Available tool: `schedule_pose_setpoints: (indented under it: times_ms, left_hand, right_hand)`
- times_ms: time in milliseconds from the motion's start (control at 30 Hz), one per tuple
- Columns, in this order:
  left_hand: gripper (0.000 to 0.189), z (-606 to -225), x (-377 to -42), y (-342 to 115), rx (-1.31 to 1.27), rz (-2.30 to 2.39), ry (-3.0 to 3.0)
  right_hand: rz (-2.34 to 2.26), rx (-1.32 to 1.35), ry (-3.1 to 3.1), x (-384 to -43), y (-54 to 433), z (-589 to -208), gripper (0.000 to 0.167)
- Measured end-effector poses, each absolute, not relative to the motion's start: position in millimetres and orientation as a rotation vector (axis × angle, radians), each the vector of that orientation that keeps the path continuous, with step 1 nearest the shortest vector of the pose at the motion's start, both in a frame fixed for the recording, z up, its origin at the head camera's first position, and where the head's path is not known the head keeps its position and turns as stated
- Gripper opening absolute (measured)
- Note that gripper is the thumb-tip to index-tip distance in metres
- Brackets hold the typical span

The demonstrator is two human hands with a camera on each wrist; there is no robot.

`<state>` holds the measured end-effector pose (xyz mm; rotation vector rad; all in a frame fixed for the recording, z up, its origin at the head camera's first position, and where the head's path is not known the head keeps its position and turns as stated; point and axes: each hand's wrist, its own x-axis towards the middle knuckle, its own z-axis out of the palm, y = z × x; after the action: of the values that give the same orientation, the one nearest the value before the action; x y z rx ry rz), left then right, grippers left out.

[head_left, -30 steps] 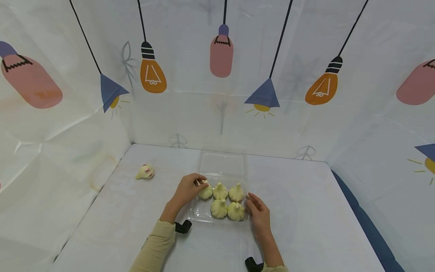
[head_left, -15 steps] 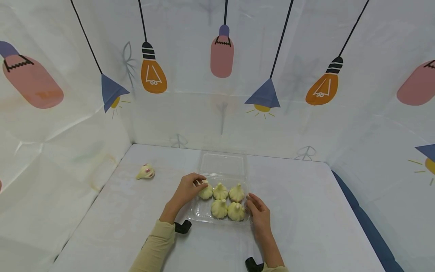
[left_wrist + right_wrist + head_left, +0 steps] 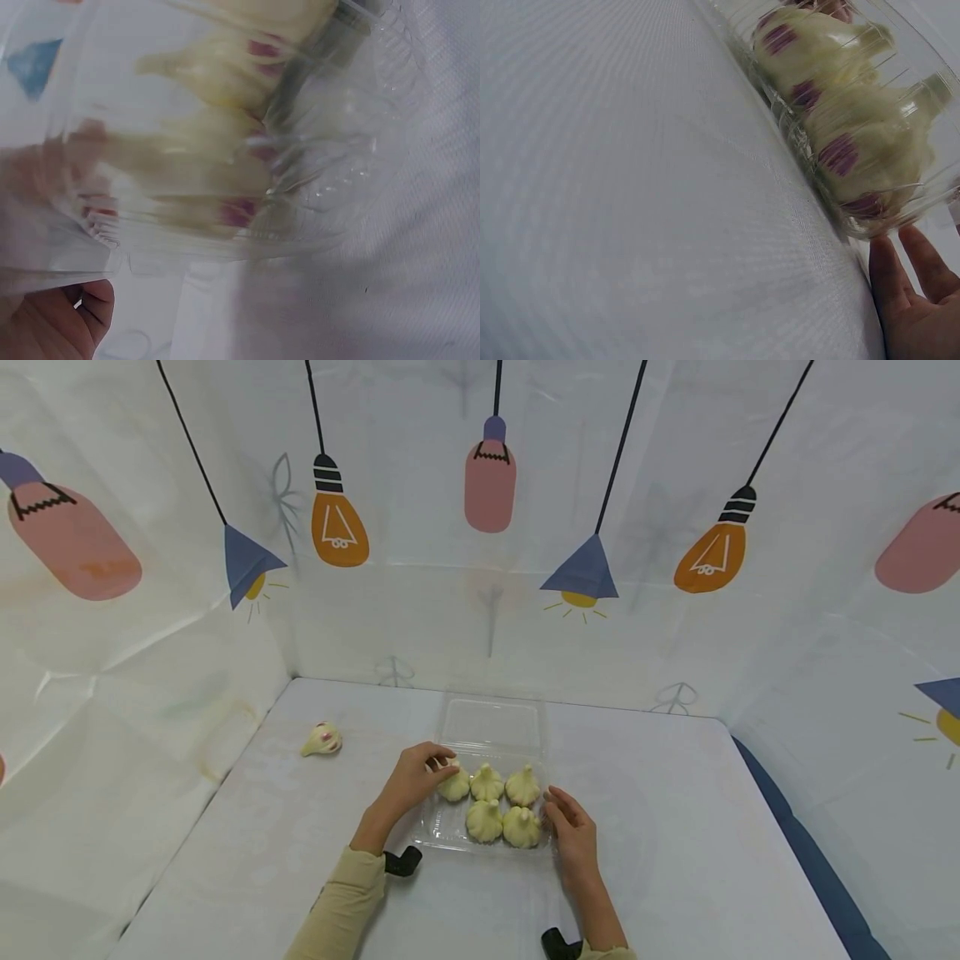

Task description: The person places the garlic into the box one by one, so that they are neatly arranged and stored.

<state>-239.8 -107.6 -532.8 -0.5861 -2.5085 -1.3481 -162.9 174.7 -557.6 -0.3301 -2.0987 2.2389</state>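
The left hand [image 3: 416, 778] is reaching in over the left side of a clear hinged plastic box [image 3: 442, 828] and, as far as I can make out from here, is pinching the back-left garlic bulb [image 3: 454, 787] near its neck, thumb and fingers curled about the top. The right hand [image 3: 573, 835] is holding nothing; its fingers are lying loosely extended along the right wall, and the right wrist view is showing fingertips touching the plastic there.

So the two hands are flanking the box, the left reaching farther back, the right sitting nearer the person. That pinched bulb is lying just at the left hand's fingertips and well across the box from the right. Its long axis seems to be running upright, neck up, though fingers are covering part of it and the left wrist view is blurring.

Two more bulbs are lining up beside it in the back row, and two are standing in front of those, leaving the front-left place bare. The lid [image 3: 491, 724] is lying open behind, on the side away from the person.

A lone garlic bulb [image 3: 324, 738] is resting on its side on the white table [image 3: 660, 827], beyond and to the left of the left hand, well apart from it. Its neck is pointing leftward and a little toward the person, and the left hand is clearly the nearer one.
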Motion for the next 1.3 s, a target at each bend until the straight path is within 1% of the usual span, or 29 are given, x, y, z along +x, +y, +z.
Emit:
schedule_pose_setpoints:
  times_ms: [400,700,1100,1300]
  left_hand:
    - [0.019,-523.7,-236.0,-119.1,-0.628,-1.302,-2.421]
    - [0.016,-514.8,-229.6,-138.2,-0.557,-1.238,-2.455]
    - [0.017,-496.1,-224.7,-180.5,-0.443,-1.19,-2.426]
    - [0.017,-496.4,-223.7,-207.6,-0.398,-1.131,-2.426]
  right_hand:
    - [2.231,-0.33,-2.109,-163.0,174.3,-559.1,0.042]
    - [2.223,-0.318,-2.099,-163.3,174.6,-558.9,0.04]
    - [2.254,-0.344,-2.097,-164.8,175.9,-560.7,0.043]
    - [2.234,-0.361,-2.088,-164.5,174.8,-561.2,0.042]
